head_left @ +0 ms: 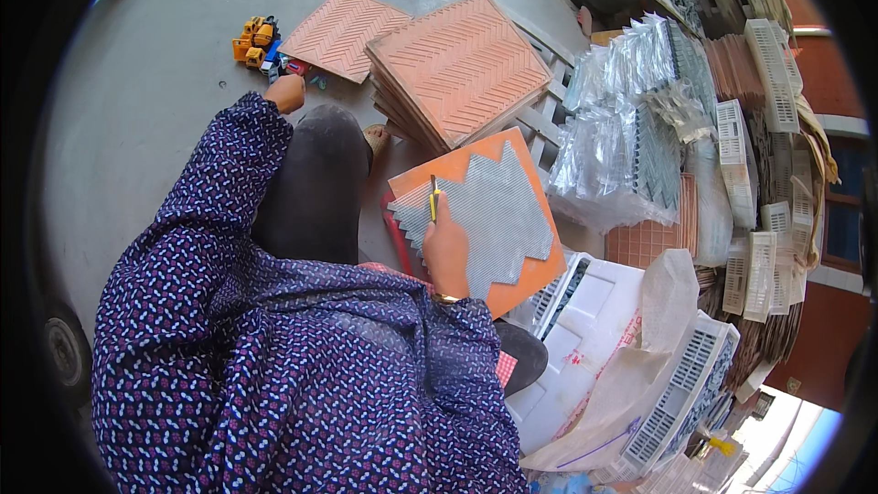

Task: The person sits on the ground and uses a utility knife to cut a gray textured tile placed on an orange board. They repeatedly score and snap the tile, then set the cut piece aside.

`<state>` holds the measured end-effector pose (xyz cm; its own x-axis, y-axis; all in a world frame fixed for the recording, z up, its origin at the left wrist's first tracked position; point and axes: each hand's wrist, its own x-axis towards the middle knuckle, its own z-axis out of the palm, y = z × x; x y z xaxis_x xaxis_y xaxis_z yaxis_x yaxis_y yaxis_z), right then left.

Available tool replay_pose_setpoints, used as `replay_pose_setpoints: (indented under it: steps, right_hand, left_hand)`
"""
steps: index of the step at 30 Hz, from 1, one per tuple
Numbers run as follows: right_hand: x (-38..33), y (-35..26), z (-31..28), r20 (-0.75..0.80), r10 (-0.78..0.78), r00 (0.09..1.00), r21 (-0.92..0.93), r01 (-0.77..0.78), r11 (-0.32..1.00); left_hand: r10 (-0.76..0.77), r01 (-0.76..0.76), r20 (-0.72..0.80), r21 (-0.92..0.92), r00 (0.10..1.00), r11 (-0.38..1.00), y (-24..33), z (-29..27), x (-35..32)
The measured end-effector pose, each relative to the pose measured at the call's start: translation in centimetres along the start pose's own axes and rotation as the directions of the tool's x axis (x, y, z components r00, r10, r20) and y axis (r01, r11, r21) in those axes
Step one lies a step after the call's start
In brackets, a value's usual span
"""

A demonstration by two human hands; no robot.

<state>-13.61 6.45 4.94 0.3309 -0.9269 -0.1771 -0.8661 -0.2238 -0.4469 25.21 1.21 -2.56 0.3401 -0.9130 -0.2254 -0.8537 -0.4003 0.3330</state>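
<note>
Right hand (445, 252) gripping yellow tool (433, 202)

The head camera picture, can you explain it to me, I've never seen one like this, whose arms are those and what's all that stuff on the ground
It is one picture from a wide fisheye camera worn on a person's head, looking down, so straight edges bend near the rim. The arms in dotted blue sleeves are the wearer's own. The right hand holds a small yellow tool against a grey zigzag mesh sheet lying on an orange board. The left hand reaches out to some small yellow toy vehicles on the grey floor. Beyond lies a stack of orange herringbone boards, one more beside it. To the right are clear bags of mosaic sheets and white plastic trays.
</note>
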Motion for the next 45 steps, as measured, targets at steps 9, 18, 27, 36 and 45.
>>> replay_pose_setpoints:
  steps: [9,18,27,36,45]
  right_hand:
    - [0.0,0.4,0.5,-0.06,-0.018,0.998,-0.131,0.01,0.991]
    - [0.0,-1.9,0.4,-0.016,0.037,0.999,-0.137,-0.039,0.99]
    - [0.1,-1.8,1.2,-0.022,0.004,1.0,-0.203,-0.009,0.979]
    - [-1.3,-1.6,2.0,-0.059,-0.004,0.998,-0.206,-0.008,0.979]
    - [-3.2,-1.3,2.1,-0.021,0.057,0.998,-0.184,-0.06,0.981]
  left_hand:
    - [0.081,-0.109,-0.297,-0.079,0.951,0.991,11.7,-4.5,-4.4]
    - [0.331,-0.288,0.116,-0.288,0.936,0.913,21.4,7.5,-9.7]
    - [0.125,-0.061,0.135,-0.404,0.983,0.913,21.1,9.6,-8.8]
    - [0.129,-0.043,0.157,-0.459,0.979,0.887,21.7,8.7,-8.9]
    - [0.135,-0.044,0.163,-0.469,0.977,0.882,21.1,8.9,-8.7]
